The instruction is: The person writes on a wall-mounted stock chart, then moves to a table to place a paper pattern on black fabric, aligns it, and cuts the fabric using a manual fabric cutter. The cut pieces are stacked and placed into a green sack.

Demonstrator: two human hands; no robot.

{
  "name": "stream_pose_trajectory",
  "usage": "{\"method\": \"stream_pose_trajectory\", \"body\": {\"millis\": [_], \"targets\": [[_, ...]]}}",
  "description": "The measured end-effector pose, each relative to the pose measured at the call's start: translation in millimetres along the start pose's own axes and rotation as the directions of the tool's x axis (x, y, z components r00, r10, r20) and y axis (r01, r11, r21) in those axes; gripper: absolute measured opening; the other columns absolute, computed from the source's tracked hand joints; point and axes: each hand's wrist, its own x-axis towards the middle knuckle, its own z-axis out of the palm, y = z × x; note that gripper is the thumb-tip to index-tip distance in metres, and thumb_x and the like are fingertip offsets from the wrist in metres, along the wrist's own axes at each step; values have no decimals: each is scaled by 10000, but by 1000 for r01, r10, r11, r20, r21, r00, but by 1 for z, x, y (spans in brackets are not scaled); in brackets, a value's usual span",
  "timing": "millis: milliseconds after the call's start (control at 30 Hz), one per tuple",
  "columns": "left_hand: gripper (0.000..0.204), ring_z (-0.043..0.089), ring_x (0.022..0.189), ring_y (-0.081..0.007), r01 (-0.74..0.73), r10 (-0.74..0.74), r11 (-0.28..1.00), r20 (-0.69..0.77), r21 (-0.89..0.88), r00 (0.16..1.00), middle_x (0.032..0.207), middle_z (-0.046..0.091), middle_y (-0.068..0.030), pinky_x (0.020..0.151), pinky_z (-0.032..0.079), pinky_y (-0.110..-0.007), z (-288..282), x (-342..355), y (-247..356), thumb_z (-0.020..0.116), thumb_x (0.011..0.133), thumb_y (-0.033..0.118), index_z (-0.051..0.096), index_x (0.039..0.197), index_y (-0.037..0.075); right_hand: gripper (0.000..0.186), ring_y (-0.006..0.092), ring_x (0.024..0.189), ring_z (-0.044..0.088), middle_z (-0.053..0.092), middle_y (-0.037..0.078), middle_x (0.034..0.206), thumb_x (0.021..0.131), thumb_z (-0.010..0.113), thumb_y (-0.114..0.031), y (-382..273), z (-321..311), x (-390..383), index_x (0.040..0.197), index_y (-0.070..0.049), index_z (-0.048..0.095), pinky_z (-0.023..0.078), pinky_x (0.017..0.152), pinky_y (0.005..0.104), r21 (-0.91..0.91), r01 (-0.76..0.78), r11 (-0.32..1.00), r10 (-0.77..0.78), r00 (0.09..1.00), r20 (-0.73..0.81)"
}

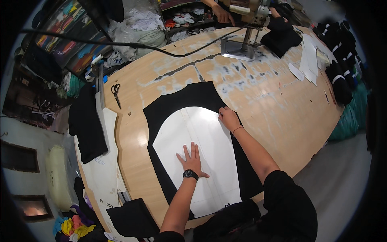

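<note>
A large white paper pattern piece point(213, 133) with a rounded top lies on a black cut fabric panel point(185, 94) spread over the wooden table. My left hand point(190, 161) is pressed flat on the middle of the pattern, fingers spread, a black watch at the wrist. At the pattern's upper right edge, my right hand point(229, 117) has its fingers pinched together over the border of paper and fabric. Whatever those fingers hold, if anything, is too small to make out. The black panel shows around the pattern at the top and along both sides.
Black scissors point(116, 96) lie at the left. A cutting machine point(238, 49) stands at the far side, near another person's hand point(223, 16). Folded black fabric point(281, 37) and white pattern pieces point(308, 60) sit at the far right. A black cable point(161, 50) hangs across the back.
</note>
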Motion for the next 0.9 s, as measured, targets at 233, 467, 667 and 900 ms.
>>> {"method": "stream_pose_trajectory", "body": {"millis": [233, 467, 667, 900], "targets": [[1744, -18, 1625, -483, 14, -15, 1000, 17, 13, 1000, 1792, -58, -151, 1196, 95, -819, -3, -1, 2, 942, 428, 782, 13, 1706, 46, 97, 427, 883, 699, 699, 220, 927, 878, 684, -78, 18, -9, -22, 956, -20, 685, 577, 812, 497, 71, -84, 994, 87, 995, -39], [1756, -4, 1622, -492, 16, -16, 999, 0, 35, 1000, 1789, -37, -169, 1203, 84, -812, -2, 0, 2, 938, 416, 797, 21, 1703, 31, 132, 429, 939, 719, 741, 248, 982, 897, 711, -79, 25, -20, -32, 1004, -3, 700, 580, 834, 469, 279, -286, 917, 313, 948, -59], [1757, 18, 1617, -504, 14, -13, 996, -9, 89, 1000, 1784, -16, -196, 1217, 53, -795, -1, 1, 6, 928, 420, 812, 29, 1695, 4, 101, 396, 840, 719, 736, 229, 915, 910, 705, -44, 16, -3, -31, 992, 14, 696, 575, 770, 439, 312, -268, 911, 312, 945, -99], [1619, 65, 1595, -561, -101, 108, 993, -118, 58, 987, 1735, 82, -329, 1218, -22, -775, -3, -4, 3, 932, 473, 765, 95, 1722, 165, 111, 443, 903, 711, 723, 235, 946, 936, 657, -115, 10, 0, -38, 944, -6, 641, 575, 798, 531, 117, -200, 973, 212, 972, -97]]}}
